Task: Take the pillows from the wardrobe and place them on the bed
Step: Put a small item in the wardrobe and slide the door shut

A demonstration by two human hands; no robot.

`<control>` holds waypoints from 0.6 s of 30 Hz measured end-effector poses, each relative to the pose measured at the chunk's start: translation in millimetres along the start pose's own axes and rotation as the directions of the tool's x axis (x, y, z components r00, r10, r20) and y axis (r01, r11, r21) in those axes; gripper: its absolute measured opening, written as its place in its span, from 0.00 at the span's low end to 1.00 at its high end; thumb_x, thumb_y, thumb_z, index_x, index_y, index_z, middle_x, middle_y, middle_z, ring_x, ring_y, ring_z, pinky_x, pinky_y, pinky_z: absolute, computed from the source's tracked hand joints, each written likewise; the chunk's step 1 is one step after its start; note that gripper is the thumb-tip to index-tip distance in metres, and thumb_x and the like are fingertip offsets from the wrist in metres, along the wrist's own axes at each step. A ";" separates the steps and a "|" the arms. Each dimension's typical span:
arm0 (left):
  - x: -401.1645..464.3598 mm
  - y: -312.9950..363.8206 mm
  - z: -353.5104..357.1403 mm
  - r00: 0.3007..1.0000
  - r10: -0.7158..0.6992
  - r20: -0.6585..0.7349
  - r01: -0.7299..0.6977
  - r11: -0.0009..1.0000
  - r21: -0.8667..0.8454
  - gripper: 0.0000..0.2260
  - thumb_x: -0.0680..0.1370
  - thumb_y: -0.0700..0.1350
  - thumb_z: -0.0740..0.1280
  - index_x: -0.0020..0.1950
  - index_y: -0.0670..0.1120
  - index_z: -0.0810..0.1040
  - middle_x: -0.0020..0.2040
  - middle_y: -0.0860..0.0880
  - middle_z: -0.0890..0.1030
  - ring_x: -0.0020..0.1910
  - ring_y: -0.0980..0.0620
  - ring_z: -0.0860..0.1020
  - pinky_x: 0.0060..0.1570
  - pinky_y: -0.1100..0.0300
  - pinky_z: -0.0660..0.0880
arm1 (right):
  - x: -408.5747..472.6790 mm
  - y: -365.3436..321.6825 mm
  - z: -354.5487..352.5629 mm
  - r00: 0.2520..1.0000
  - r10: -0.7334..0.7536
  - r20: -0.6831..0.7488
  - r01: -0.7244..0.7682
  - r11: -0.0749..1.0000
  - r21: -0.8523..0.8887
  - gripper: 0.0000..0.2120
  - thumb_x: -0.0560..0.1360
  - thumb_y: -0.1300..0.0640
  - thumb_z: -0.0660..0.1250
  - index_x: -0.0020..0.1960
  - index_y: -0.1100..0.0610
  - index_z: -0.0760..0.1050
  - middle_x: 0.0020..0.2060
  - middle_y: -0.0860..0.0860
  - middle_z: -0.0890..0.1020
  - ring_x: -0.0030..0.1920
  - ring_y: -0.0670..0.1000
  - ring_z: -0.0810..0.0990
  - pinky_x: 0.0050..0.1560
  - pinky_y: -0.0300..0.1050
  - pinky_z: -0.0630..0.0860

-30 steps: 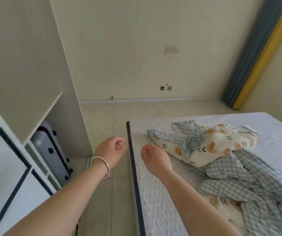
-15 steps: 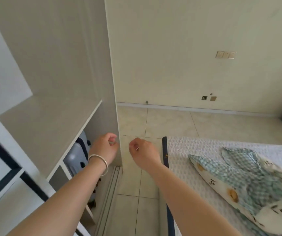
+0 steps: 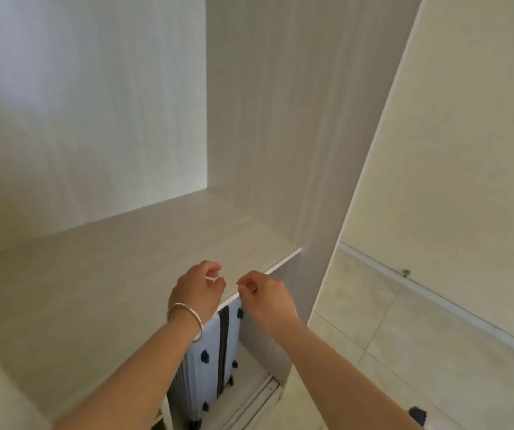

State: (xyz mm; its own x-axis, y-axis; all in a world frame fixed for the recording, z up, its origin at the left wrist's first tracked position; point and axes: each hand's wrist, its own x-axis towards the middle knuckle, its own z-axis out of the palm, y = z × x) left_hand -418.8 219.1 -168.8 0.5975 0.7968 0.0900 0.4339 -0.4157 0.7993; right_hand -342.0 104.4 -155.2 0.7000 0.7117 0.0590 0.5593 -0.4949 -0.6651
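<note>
Head-cam view into a pale grey wood-grain wardrobe point(image 3: 249, 103): both bare hands hover side by side at the front edge of its wide beige laminate shelf point(image 3: 109, 274), left hand point(image 3: 198, 290) w/ a thin silver bangle point(image 3: 187, 319), right hand point(image 3: 263, 294) just beside it, each loosely curled, fingers half-closed on nothing. No pillows in view; the shelf part shown is bare, the bed is out of frame, and a light-blue hard-shell suitcase point(image 3: 209, 367) stands upright in the compartment below. Best approach, imo: look to other compartments, then open both hands wide and grip a pillow by its two ends.
</note>
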 end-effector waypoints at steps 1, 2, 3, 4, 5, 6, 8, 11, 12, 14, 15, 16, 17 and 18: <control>8.0 -0.2 -3.4 0.999 -0.027 -0.047 0.027 1.000 -0.002 0.10 0.76 0.45 0.64 0.57 0.52 0.77 0.54 0.53 0.80 0.48 0.53 0.77 0.49 0.59 0.72 | 12.9 -2.2 1.3 0.999 -0.035 0.016 0.034 0.999 0.013 0.11 0.77 0.53 0.59 0.55 0.52 0.77 0.50 0.50 0.82 0.49 0.51 0.80 0.49 0.45 0.76; 14.5 -0.4 -7.0 0.995 -0.047 -0.090 0.047 0.999 -0.006 0.10 0.76 0.44 0.64 0.57 0.51 0.77 0.54 0.54 0.80 0.47 0.54 0.77 0.49 0.60 0.72 | 24.1 -5.6 4.1 0.997 -0.072 0.022 0.071 0.997 0.030 0.11 0.76 0.53 0.60 0.54 0.52 0.77 0.49 0.50 0.83 0.48 0.51 0.80 0.49 0.44 0.76; 19.7 -1.7 -10.2 0.990 -0.064 -0.123 0.064 0.998 -0.004 0.10 0.77 0.44 0.64 0.57 0.51 0.77 0.53 0.54 0.79 0.47 0.54 0.76 0.48 0.60 0.72 | 33.2 -9.6 8.2 0.994 -0.110 0.025 0.108 0.993 0.051 0.10 0.76 0.54 0.60 0.53 0.53 0.78 0.48 0.50 0.83 0.48 0.51 0.80 0.48 0.44 0.76; 23.8 -3.6 -13.2 0.986 -0.078 -0.145 0.079 0.997 0.004 0.10 0.77 0.44 0.64 0.57 0.51 0.76 0.53 0.54 0.79 0.46 0.54 0.76 0.48 0.60 0.72 | 40.7 -13.7 13.5 0.989 -0.145 0.026 0.143 0.987 0.075 0.10 0.76 0.55 0.61 0.53 0.54 0.78 0.47 0.51 0.83 0.47 0.52 0.80 0.48 0.43 0.75; 27.7 -6.8 -16.1 0.983 -0.093 -0.161 0.096 0.995 0.010 0.10 0.77 0.44 0.64 0.57 0.51 0.76 0.52 0.54 0.78 0.46 0.54 0.76 0.49 0.60 0.72 | 47.4 -17.3 20.3 0.984 -0.173 0.033 0.169 0.981 0.096 0.10 0.76 0.56 0.61 0.53 0.55 0.78 0.46 0.51 0.84 0.46 0.52 0.81 0.47 0.43 0.75; 30.7 -11.1 -19.9 0.978 -0.107 -0.179 0.110 0.994 0.009 0.10 0.77 0.44 0.64 0.57 0.51 0.77 0.52 0.54 0.79 0.47 0.54 0.77 0.49 0.60 0.73 | 52.9 -22.2 26.8 0.979 -0.200 0.046 0.194 0.975 0.110 0.10 0.76 0.56 0.61 0.53 0.55 0.78 0.46 0.52 0.84 0.46 0.53 0.81 0.46 0.43 0.75; 37.0 -20.3 -30.4 0.967 -0.128 -0.220 0.131 0.991 -0.002 0.09 0.76 0.43 0.65 0.56 0.51 0.77 0.52 0.53 0.80 0.47 0.53 0.78 0.49 0.59 0.73 | 63.9 -35.2 36.8 0.963 -0.261 0.072 0.250 0.960 0.126 0.10 0.76 0.56 0.61 0.53 0.54 0.78 0.45 0.51 0.84 0.45 0.52 0.81 0.45 0.43 0.76; 40.9 -34.4 -49.3 0.932 -0.197 -0.303 0.196 0.980 -0.035 0.09 0.75 0.43 0.65 0.54 0.51 0.78 0.51 0.52 0.81 0.47 0.52 0.79 0.51 0.57 0.75 | 79.8 -60.0 45.9 0.933 -0.351 0.081 0.329 0.921 0.208 0.09 0.76 0.57 0.61 0.51 0.54 0.79 0.43 0.51 0.84 0.43 0.51 0.80 0.44 0.42 0.74; 38.7 -38.1 -55.0 0.915 -0.223 -0.335 0.221 0.974 -0.045 0.08 0.75 0.43 0.65 0.53 0.52 0.78 0.50 0.53 0.81 0.47 0.52 0.79 0.52 0.55 0.76 | 83.5 -69.4 48.5 0.921 -0.379 0.095 0.350 0.908 0.230 0.09 0.76 0.58 0.61 0.51 0.54 0.79 0.43 0.51 0.84 0.43 0.50 0.80 0.44 0.42 0.75; 34.9 -44.5 -65.9 0.880 -0.256 -0.399 0.255 0.965 -0.058 0.07 0.74 0.44 0.66 0.50 0.53 0.78 0.49 0.54 0.81 0.45 0.53 0.80 0.51 0.54 0.76 | 89.0 -89.7 53.6 0.879 -0.455 0.143 0.406 0.871 0.276 0.09 0.74 0.57 0.61 0.49 0.53 0.79 0.42 0.50 0.84 0.43 0.50 0.81 0.46 0.44 0.76; 33.3 -46.4 -71.0 0.863 -0.266 -0.429 0.267 0.962 -0.058 0.07 0.74 0.44 0.66 0.49 0.53 0.78 0.48 0.54 0.81 0.44 0.53 0.80 0.50 0.54 0.77 | 91.1 -100.2 56.7 0.848 -0.503 0.167 0.439 0.843 0.312 0.09 0.73 0.56 0.61 0.48 0.53 0.79 0.41 0.49 0.84 0.43 0.50 0.81 0.46 0.46 0.77; 31.4 -48.1 -75.7 0.845 -0.275 -0.459 0.282 0.958 -0.056 0.08 0.73 0.43 0.65 0.49 0.53 0.79 0.48 0.54 0.82 0.43 0.54 0.80 0.49 0.54 0.77 | 92.6 -110.4 59.9 0.813 -0.552 0.187 0.471 0.811 0.348 0.09 0.73 0.55 0.61 0.46 0.52 0.79 0.41 0.48 0.84 0.43 0.49 0.81 0.47 0.47 0.77; 29.3 -49.0 -79.8 0.825 -0.284 -0.488 0.298 0.953 -0.051 0.09 0.73 0.42 0.65 0.49 0.53 0.79 0.48 0.54 0.82 0.43 0.53 0.79 0.49 0.55 0.76 | 93.4 -120.2 62.4 0.777 -0.596 0.204 0.497 0.779 0.382 0.08 0.72 0.56 0.62 0.46 0.52 0.79 0.41 0.48 0.84 0.43 0.49 0.81 0.47 0.48 0.77; 26.0 -49.1 -83.2 0.803 -0.298 -0.516 0.318 0.947 -0.051 0.10 0.72 0.42 0.64 0.50 0.53 0.79 0.48 0.53 0.82 0.42 0.53 0.79 0.48 0.55 0.76 | 93.7 -129.1 64.2 0.739 -0.636 0.223 0.517 0.747 0.417 0.07 0.73 0.57 0.62 0.46 0.52 0.79 0.40 0.48 0.84 0.43 0.49 0.81 0.47 0.47 0.77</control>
State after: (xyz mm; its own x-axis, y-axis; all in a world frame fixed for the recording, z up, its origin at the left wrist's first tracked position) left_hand -480.6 296.7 -156.3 0.0032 0.9901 0.1406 0.5667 -0.1177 0.8155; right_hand -377.1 267.0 -111.6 0.0626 0.9517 0.3007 0.5947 0.2064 -0.7770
